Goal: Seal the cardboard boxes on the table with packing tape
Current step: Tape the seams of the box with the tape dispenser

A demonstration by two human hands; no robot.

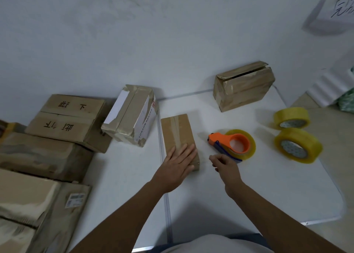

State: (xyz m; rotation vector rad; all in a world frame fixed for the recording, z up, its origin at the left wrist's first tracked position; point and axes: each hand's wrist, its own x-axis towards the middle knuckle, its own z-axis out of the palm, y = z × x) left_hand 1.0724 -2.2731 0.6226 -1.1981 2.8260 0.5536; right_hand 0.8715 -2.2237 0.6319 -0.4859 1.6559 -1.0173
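- The left hand (179,161) lies flat on the near end of a small brown box (179,137), fingers straight and spread a little.
- This small brown box sits in the middle of the white tabletop (268,185), with a strip of tape along its top.
- The right hand (226,165) is just beside the box, fingers curled; I cannot tell if its grip pinches anything.
- An orange tape holder (232,143) with a clear roll lies right by that hand.
- Two yellow tape rolls (297,145) sit at the right edge.
- A taped box with a gap (243,86) stands at the back.
- A white and brown box (132,114) and a pile of big boxes (57,130) are on the left.
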